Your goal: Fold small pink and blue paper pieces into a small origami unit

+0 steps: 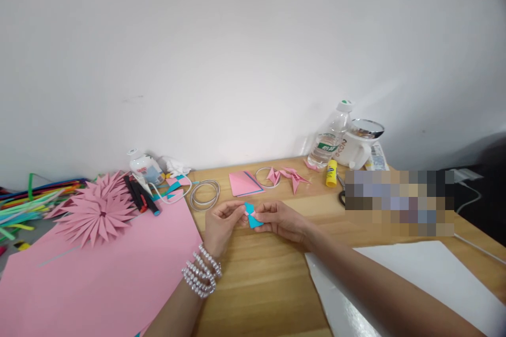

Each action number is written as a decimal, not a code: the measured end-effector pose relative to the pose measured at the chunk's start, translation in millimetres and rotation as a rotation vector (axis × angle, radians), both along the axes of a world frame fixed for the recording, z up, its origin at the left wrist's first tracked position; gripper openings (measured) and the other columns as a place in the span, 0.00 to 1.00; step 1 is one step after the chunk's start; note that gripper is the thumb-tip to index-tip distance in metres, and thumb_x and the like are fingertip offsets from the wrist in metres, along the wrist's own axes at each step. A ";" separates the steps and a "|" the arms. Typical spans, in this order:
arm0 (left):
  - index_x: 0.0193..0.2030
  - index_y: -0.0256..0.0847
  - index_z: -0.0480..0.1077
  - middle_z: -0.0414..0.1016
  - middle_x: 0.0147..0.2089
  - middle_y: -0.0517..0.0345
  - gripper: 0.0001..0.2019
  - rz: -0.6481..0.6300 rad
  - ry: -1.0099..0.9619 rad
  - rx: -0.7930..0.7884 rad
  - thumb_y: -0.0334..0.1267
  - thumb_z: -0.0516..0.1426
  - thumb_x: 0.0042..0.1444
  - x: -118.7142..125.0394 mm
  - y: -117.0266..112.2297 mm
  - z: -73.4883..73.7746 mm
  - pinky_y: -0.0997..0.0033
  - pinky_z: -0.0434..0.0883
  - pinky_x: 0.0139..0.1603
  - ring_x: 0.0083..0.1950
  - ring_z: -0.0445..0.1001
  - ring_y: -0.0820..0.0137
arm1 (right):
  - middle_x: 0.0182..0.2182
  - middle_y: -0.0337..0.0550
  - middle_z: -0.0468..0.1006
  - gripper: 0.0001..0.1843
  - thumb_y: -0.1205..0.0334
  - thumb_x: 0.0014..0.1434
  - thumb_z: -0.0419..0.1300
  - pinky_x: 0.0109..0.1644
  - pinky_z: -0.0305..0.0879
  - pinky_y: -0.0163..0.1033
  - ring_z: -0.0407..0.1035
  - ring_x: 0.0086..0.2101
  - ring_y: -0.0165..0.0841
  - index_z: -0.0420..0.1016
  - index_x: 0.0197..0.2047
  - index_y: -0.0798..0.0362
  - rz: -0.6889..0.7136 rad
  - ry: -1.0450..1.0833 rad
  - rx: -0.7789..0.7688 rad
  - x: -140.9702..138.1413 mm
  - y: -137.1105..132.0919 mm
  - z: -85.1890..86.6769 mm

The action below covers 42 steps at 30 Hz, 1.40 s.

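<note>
Pinching from both sides, left hand (223,219) and right hand (280,219) grip the small blue-and-pink folded paper (251,215) just above the table (256,279), steadying its creases.

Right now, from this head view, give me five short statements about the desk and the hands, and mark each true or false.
1. Both hands, left hand and right hand, pinch a small blue and pink paper piece. True.
2. The left wrist wears a pearl bracelet. True.
3. The glue stick is green. False: it is yellow.
4. The paper flower lies on the right side of the desk. False: it lies on the left.
5. A water bottle stands near the wall. True.
</note>
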State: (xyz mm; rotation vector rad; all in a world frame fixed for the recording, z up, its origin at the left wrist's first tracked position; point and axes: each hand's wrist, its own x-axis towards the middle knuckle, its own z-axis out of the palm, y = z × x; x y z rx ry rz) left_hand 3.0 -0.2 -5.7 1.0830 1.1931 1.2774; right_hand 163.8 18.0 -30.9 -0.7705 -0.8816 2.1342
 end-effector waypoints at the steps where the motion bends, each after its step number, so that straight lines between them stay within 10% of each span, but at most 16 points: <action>1: 0.30 0.33 0.74 0.76 0.22 0.56 0.09 -0.002 -0.001 0.003 0.36 0.63 0.40 -0.1 0.1 0.1 0.75 0.72 0.25 0.22 0.72 0.73 | 0.26 0.40 0.76 0.11 0.64 0.37 0.69 0.36 0.69 0.34 0.71 0.29 0.27 0.76 0.27 0.58 -0.014 -0.003 0.000 -0.6 -0.5 -0.2; 42: 0.25 0.34 0.72 0.72 0.19 0.60 0.10 0.020 0.049 -0.027 0.36 0.65 0.35 2.9 2.3 -12.2 0.77 0.67 0.22 0.19 0.68 0.76 | 0.22 0.39 0.75 0.12 0.61 0.34 0.70 0.43 0.68 0.42 0.70 0.26 0.28 0.76 0.23 0.59 -0.146 -0.061 0.055 -10.0 -8.3 4.2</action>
